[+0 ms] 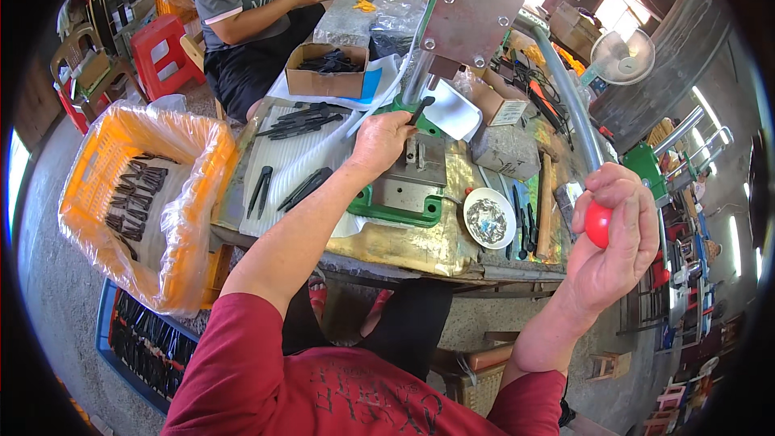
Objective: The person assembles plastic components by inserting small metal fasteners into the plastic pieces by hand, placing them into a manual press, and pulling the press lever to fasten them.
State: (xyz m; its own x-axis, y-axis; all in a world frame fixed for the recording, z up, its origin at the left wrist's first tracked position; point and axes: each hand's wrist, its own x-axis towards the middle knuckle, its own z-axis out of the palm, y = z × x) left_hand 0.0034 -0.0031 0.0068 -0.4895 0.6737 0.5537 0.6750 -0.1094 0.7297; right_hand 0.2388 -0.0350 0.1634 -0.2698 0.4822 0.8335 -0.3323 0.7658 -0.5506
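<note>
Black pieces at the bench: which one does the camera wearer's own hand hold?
The black piece pinched in the left hand, its end sticking out beyond the grip; those on the white sheet lie in groups, held by no hand.

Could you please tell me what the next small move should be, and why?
Perhaps the left hand should check that the dark piece is properly seated before the lever moves. It pinches that piece close to the press, while the right hand grips the lever's red knob; I cannot tell whether the piece is seated.
</note>
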